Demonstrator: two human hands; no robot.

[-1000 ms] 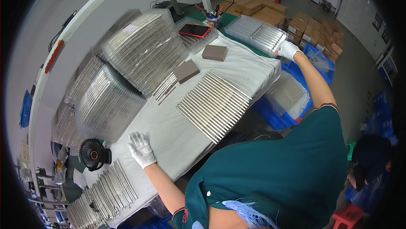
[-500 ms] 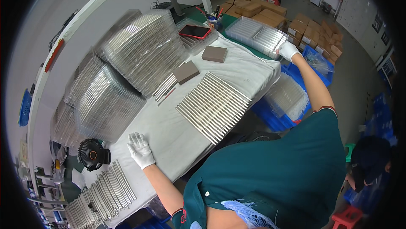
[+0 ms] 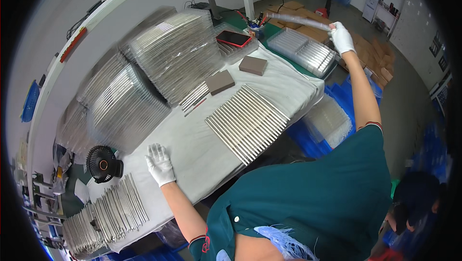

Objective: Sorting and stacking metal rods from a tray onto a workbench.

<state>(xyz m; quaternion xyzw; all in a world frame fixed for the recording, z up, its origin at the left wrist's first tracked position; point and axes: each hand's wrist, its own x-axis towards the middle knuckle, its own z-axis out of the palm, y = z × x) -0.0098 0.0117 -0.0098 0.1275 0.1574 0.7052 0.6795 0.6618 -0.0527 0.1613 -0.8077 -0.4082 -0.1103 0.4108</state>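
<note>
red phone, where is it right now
Upper middle of the head view: the phone lies on a clear tray, just left of the pen cup.

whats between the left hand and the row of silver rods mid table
In the head view, only bare white cloth lies between the left hand and the row of silver rods.

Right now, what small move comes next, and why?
I'd probably bring the left hand toward the free end of the thin clear plastic piece: the right hand holds it up by one end only, apart from the clear tray, while the left is open and empty.
</note>
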